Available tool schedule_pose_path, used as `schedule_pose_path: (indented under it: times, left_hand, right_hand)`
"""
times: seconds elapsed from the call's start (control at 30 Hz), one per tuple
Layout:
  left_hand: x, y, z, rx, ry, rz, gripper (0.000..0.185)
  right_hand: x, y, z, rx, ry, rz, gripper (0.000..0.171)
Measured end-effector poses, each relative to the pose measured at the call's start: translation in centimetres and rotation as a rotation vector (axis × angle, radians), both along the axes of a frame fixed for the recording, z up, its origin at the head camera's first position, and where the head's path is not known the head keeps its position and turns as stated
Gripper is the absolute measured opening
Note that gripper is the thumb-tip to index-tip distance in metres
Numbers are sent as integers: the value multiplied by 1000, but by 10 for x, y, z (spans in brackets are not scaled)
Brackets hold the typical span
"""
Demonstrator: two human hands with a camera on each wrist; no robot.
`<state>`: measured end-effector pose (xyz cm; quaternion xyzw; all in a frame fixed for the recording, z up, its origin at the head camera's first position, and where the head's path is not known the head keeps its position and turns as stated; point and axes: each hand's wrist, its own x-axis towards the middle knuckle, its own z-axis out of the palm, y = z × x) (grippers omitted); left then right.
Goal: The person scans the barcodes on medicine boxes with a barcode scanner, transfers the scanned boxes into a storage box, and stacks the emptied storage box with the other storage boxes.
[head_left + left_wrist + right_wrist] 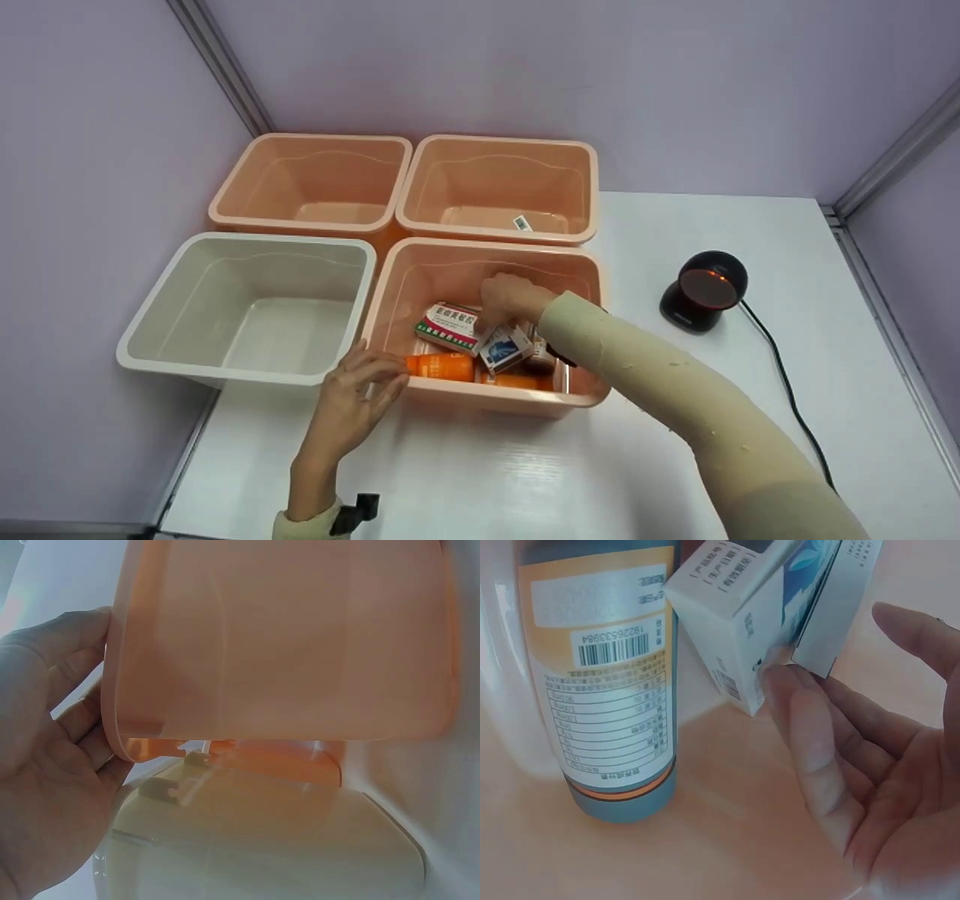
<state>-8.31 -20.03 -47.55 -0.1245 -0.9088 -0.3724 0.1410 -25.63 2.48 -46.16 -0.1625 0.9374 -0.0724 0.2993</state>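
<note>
A peach bin (495, 245) near the front holds a green-and-white box (450, 328), a blue-and-white box (506, 349) and orange bottles (442, 367). My right hand (506, 296) reaches down into it among the boxes. In the right wrist view that hand (855, 780) has straight fingers, whose tips touch a white box (742, 622) next to a labelled bottle (607, 690). My left hand (356, 390) rests on the bin's front left corner. The left wrist view shows its fingers (67, 690) lying against the peach wall (285, 645).
A white bin (270, 238) stands left of the filled one. Two more peach bins (311, 139) (502, 141) sit behind; the right one holds a small label (522, 223). A black scanner (703, 291) with a cable (787, 390) stands to the right. Walls close the left and back.
</note>
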Motion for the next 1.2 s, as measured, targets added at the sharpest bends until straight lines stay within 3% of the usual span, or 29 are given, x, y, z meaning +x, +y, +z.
schedule_pose_path:
  times: [0.2, 0.43, 0.77, 1.2]
  left_hand:
    - [-2, 1, 0, -9, 42, -24, 7]
    - [-2, 1, 1, -15, 64, -41, 8]
    - [-1, 0, -1, -4, 60, -47, 12]
    - [-2, 0, 0, 0, 57, -50, 6]
  right_hand:
    - [0, 0, -1, 13, -3, 3, 38]
    - [-1, 2, 0, -43, 41, 30, 32]
    - [-5, 2, 8, -141, -65, -83, 35]
    - [-7, 3, 17, -282, 86, 23, 19]
